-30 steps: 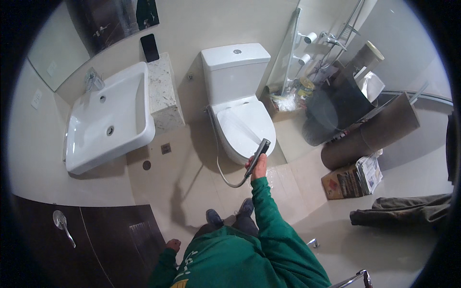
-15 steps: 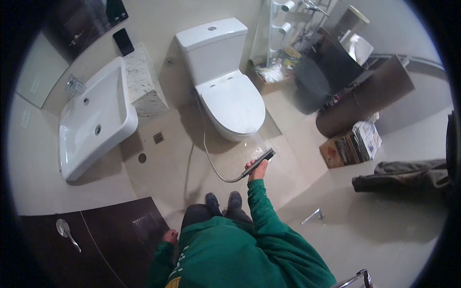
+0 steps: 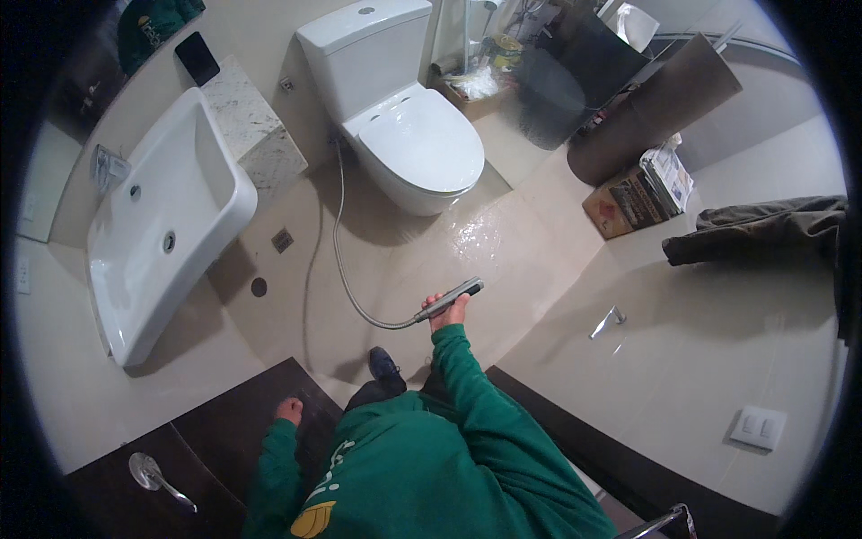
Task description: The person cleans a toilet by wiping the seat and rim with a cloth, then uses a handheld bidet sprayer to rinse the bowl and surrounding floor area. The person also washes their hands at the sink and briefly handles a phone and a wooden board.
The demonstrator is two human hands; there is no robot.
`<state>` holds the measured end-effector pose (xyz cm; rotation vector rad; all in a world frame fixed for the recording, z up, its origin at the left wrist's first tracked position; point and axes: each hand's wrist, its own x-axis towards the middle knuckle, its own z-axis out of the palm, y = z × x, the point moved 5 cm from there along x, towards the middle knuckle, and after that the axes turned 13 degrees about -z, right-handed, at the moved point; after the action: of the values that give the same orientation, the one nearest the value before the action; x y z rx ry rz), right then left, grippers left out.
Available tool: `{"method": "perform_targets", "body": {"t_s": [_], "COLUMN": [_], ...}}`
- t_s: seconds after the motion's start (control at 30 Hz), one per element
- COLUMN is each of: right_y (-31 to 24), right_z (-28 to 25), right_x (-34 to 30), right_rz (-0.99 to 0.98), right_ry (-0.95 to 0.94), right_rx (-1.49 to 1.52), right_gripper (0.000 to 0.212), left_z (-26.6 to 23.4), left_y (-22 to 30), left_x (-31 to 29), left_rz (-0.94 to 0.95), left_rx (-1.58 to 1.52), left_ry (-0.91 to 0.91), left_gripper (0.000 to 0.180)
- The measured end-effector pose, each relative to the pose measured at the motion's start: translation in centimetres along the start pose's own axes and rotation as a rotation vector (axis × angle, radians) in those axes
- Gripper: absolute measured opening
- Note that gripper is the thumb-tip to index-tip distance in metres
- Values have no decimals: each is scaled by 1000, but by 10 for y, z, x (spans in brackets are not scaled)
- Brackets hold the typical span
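My right hand (image 3: 449,311) is closed around a grey handheld bidet sprayer (image 3: 462,294), its head pointing away to the right. From its lower end a flexible metal hose (image 3: 339,242) loops across to the wall beside the toilet (image 3: 409,139). The toilet lid is down. Wet, shiny floor (image 3: 476,238) shows in front of the bowl; no clear jet is visible at the sprayer. My left hand (image 3: 289,411) hangs low by the dark brown door (image 3: 220,431), fingers curled, with nothing seen in it.
A white sink (image 3: 166,229) is at the left, with a black phone (image 3: 197,58) on the marble ledge (image 3: 256,121) behind it. To the right stand a brown cylinder (image 3: 660,108) and a box of papers (image 3: 637,193). Dark trousers (image 3: 763,225) hang on the right wall.
My body and right hand with the sprayer have moved back from the toilet. A faint spray near the bowl no longer shows. One shoe is now in clear view instead of two.
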<state>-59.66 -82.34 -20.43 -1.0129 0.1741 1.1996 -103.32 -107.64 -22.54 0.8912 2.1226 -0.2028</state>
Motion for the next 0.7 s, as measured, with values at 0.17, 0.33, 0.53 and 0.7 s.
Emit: {"method": "perform_targets", "body": {"t_s": [0.17, 0.33, 0.53, 0.7], "right_y": [3, 10, 50, 15], "right_z": [-25, -62, -85, -95], "right_x": [-12, -13, -20, 0], "right_rz": [-33, 16, 140, -72], "right_ry": [136, 373, 517, 393], "right_rx": [51, 90, 141, 110], "right_gripper": [64, 65, 67, 60], "left_z": [-17, 2, -3, -20], "left_y": [-22, -1, 33, 52], "left_x": [-5, -25, -34, -18], "left_rz": [-101, -59, 82, 154], "left_rx": [112, 57, 109, 83], "left_ry": [16, -162, -128, -81], "left_gripper": [32, 31, 32, 32]}}
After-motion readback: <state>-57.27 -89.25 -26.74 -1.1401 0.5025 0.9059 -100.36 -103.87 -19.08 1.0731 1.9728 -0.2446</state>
